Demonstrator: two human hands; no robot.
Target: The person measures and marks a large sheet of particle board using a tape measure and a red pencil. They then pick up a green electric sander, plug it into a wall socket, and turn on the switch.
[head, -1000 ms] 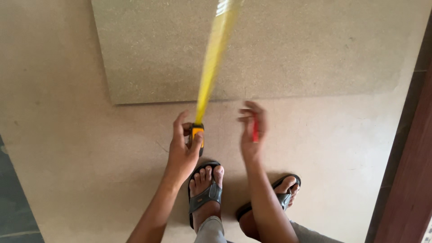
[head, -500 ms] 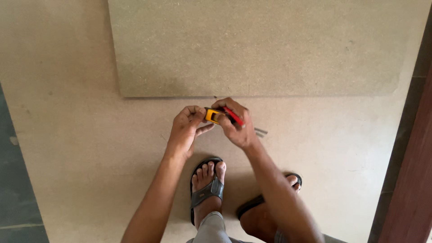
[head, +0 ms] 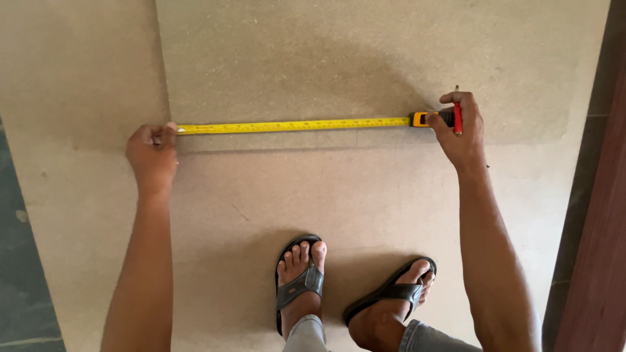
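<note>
A yellow tape measure blade [head: 293, 125] lies stretched left to right across a pale brown board [head: 365, 58] near its front edge. My left hand [head: 152, 155] pins the blade's end at the board's left edge. My right hand [head: 460, 130] grips the yellow and black tape measure case [head: 427, 118] at the right end, with a red pencil [head: 457, 116] held upright in the same hand.
The board lies on a larger beige sheet [head: 248, 195] on the floor. My two feet in dark sandals [head: 298, 283] stand on that sheet below the tape. A dark reddish wooden edge [head: 596, 261] runs along the right. Grey floor [head: 16, 261] shows at left.
The hands were together at the middle with the tape drawn in. Now they are spread wide apart, the left at the board's left edge, the right far right, with the blade pulled out between them.
</note>
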